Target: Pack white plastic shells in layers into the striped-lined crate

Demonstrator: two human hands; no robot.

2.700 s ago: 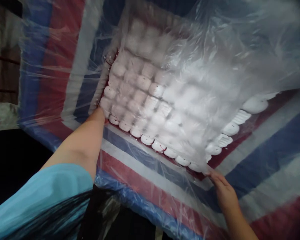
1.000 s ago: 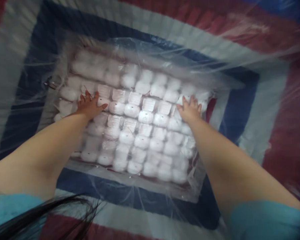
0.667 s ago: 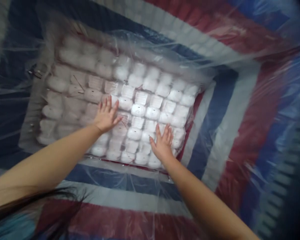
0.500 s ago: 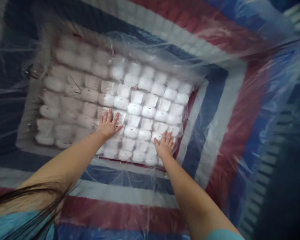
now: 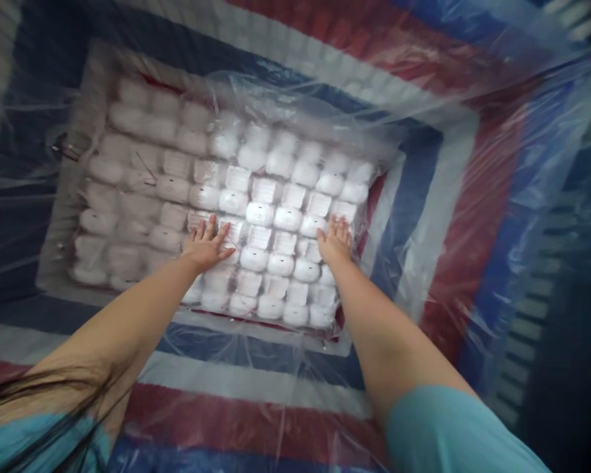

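Head view: inside striped walls (image 5: 217,408) lined with crinkled clear film (image 5: 276,89), domed and ribbed white pieces (image 5: 259,214) are packed in rows. The left hand (image 5: 201,248) is spread wide on their middle; the right hand (image 5: 335,243), fingers less splayed, is laid near their right edge. The rows are dimmer at left.

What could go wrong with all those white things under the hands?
The left hand and right hand seem to rest on rows of white pieces; pushing hard might dent them or knock rows crooked. The clear plastic around them is wrinkled and might snag or tear. Dark hair hangs at the lower left and might block the view.
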